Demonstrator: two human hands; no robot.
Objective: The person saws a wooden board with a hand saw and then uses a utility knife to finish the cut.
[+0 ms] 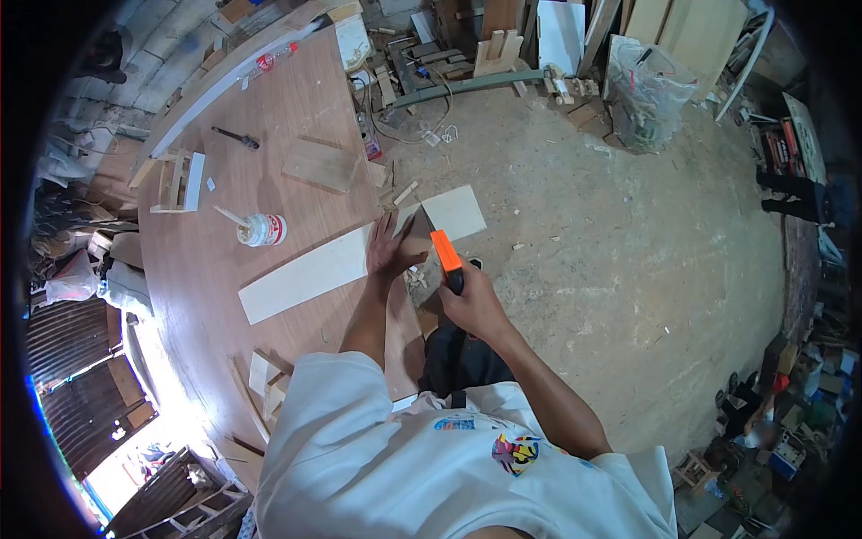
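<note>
A long pale board (310, 272) lies across the wooden table (197, 242), its right end sticking out past the table's edge. My left hand (386, 247) rests flat on the board near that edge, fingers spread. In my right hand (467, 299) is the orange and black handle of a handsaw (446, 251). The saw's blade lies over the board, just right of my left hand; whether its teeth are in the wood cannot be made out.
On the table are a labelled jar (262, 230) with a stick, a flat wood piece (321, 165), a dark tool (235, 137), a small wooden frame (180, 182) and a bottle (277, 56). A plastic bag (648, 94) stands on the floor beyond, near stacked boards.
</note>
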